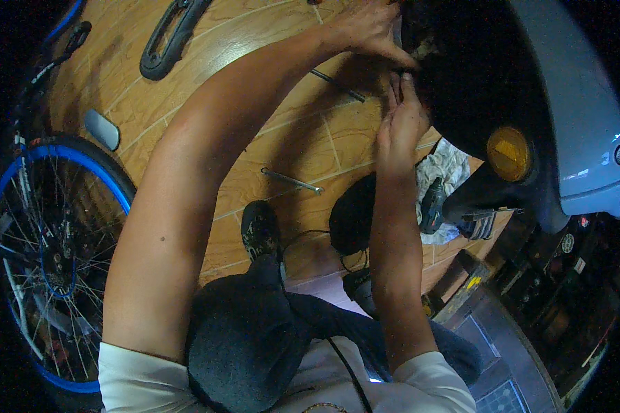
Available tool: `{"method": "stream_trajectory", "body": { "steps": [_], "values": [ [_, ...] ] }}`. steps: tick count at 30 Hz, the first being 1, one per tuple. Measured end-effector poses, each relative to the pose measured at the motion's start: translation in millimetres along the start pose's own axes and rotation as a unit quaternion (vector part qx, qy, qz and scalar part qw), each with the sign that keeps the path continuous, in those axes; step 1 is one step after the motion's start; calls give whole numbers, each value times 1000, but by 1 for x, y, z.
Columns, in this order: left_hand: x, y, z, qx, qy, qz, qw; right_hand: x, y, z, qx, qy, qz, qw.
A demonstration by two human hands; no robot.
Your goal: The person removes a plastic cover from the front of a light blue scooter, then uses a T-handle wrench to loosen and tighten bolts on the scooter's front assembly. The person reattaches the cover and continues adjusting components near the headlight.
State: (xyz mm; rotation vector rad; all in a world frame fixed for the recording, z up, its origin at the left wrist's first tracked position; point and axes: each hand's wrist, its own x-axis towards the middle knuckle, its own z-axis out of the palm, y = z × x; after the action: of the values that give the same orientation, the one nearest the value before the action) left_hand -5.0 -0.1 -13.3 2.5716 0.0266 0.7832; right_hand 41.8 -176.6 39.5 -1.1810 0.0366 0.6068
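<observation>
My left hand (368, 31) reaches to the top of the view, at the edge of a dark hollow in a vehicle with a light blue body panel (585, 103). Its thumb points toward the dark part, and its fingers curl round something I cannot make out. Just below it, my right hand (404, 120) is raised with the fingers pressed together against the same dark edge. What they pinch is lost in shadow. An orange round reflector (509, 153) sits on the vehicle to the right of my right hand. A metal rod (337, 85) lies on the floor below my left forearm.
A wrench (293, 181) lies on the wood-patterned tiles. At the left stands a bicycle wheel with a blue rim (83, 160); near it lies a mirror-like piece (102, 129). A long black cover (174, 38) is at the top. White cloth (442, 165) and a dark power tool (432, 205) lie right.
</observation>
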Motion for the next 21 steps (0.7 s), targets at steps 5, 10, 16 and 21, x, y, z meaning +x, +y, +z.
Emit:
{"method": "stream_trajectory", "body": {
  "steps": [5, 10, 16, 21],
  "values": [
    [0, 5, -6, -44, -94, -89, 991, -1, 0, 1, -3, -4, 7, 1000],
    [1, 5, 3, -26, 20, -15, 999, -1, 1, 1, 15, 1, 16, 1000],
    [4, 7, -11, -40, -59, -57, 996, -1, 1, 3, 30, -5, 20, 999],
    [7, 19, -23, -18, -72, -86, 994, -2, 2, 6, 31, -15, 21, 999]
  ]
}}
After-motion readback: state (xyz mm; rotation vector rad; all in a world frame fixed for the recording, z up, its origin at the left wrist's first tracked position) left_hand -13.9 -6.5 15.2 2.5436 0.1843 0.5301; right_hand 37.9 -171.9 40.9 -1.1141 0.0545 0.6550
